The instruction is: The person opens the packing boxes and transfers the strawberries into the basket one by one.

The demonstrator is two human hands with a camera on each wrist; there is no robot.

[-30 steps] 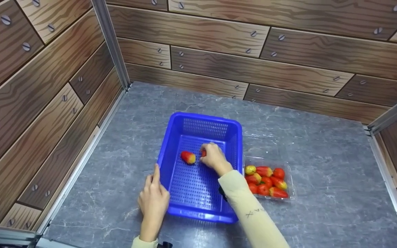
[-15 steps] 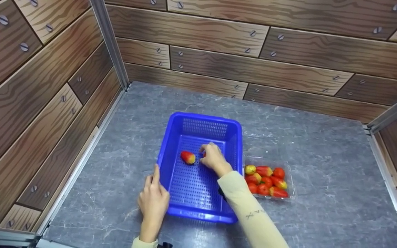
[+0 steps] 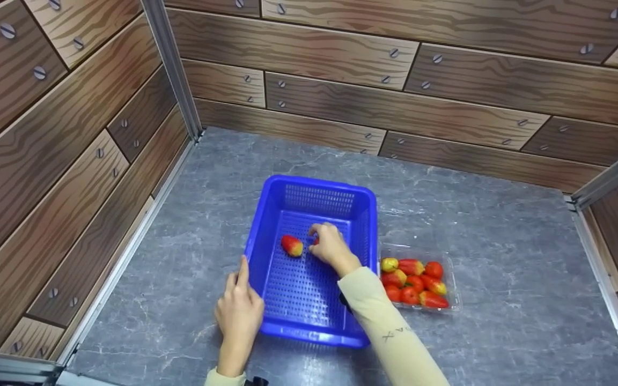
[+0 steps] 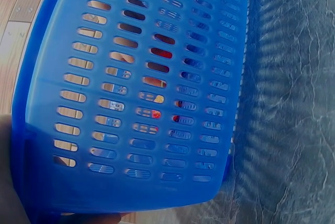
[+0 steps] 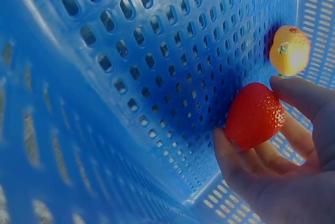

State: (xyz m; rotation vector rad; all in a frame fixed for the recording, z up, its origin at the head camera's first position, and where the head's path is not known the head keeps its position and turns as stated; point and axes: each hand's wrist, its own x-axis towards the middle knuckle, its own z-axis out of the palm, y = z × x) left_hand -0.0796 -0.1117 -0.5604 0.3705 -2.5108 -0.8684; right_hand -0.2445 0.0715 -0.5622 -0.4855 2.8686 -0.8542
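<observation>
A blue perforated basket (image 3: 363,214) stands on the grey table. Inside it my right hand (image 3: 330,245) pinches a red strawberry (image 5: 255,115) low over the basket floor; in the head view this strawberry (image 3: 315,239) barely peeks out at the fingers. A red and yellow strawberry (image 3: 292,245) lies on the floor just left of that hand, and shows as a yellowish berry (image 5: 289,51) in the right wrist view. My left hand (image 3: 239,306) rests with straight fingers against the basket's left front wall (image 4: 131,103).
A clear plastic tray (image 3: 451,273) of several red and yellow strawberries sits right of the basket. Wood-patterned walls (image 3: 73,139) enclose the grey marble-look table (image 3: 502,257) on the left, back and right.
My right hand has shifted slightly left inside the basket, still with the strawberry. The left hand and the basket have stayed put.
</observation>
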